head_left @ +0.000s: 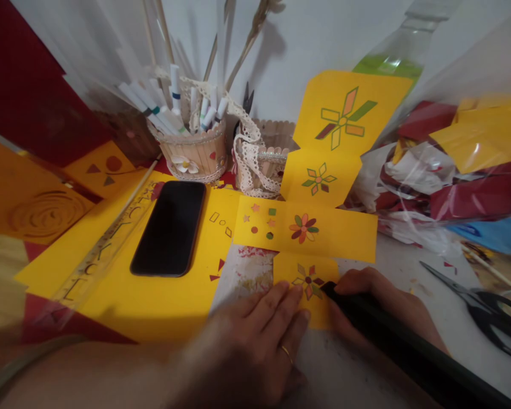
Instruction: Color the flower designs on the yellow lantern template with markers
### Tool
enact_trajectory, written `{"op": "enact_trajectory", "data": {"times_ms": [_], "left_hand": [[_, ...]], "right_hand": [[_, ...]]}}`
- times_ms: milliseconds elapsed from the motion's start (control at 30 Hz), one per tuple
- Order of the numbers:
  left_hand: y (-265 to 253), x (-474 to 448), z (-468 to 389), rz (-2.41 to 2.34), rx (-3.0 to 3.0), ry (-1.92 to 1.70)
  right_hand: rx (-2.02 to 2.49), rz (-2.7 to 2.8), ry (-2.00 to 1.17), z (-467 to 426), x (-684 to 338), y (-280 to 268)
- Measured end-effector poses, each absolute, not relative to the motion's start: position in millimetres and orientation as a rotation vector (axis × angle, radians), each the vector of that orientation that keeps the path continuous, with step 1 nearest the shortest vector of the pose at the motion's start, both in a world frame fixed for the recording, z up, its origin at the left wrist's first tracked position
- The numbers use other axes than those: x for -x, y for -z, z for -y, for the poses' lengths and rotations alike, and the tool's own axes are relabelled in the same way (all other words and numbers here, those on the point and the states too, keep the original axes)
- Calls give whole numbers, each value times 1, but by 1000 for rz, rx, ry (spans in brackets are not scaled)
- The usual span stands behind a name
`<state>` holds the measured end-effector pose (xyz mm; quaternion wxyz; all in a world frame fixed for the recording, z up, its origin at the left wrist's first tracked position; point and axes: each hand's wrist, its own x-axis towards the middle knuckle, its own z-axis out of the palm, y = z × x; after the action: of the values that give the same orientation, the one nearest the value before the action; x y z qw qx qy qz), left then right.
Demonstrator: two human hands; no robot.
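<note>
A yellow cardboard box cutout (353,236) lies unfolded in front of me, its upper panels leaning up against the things behind. Flower patterns in green, orange and dark red decorate its panels, and small stars and shapes sit on the left one. My left hand (266,335) is flat with fingers stretched over the lowest panel, wearing a ring. A thick dark pen (392,335) is gripped in my right hand (378,289). The pen's tip touches or nearly touches the right petals of the lowest flower (309,280); exact contact cannot be made out.
A black phone (169,228) and a clear ruler (106,244) lie on yellow card (153,304) at left. Behind stand a wooden pot (191,153) of white markers and a lace-trimmed pot (259,165). Scissors (472,301), a bag of scraps (460,170) and a bottle (400,57) are at right.
</note>
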<state>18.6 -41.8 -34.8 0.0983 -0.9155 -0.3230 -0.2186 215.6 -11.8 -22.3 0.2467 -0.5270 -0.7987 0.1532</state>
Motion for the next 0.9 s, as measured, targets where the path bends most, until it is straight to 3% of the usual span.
{"op": "enact_trajectory", "data": {"times_ms": [900], "left_hand": [[35, -17, 41, 1008, 2743, 660]], "right_hand": [[1283, 2293, -377, 15, -223, 31]]}}
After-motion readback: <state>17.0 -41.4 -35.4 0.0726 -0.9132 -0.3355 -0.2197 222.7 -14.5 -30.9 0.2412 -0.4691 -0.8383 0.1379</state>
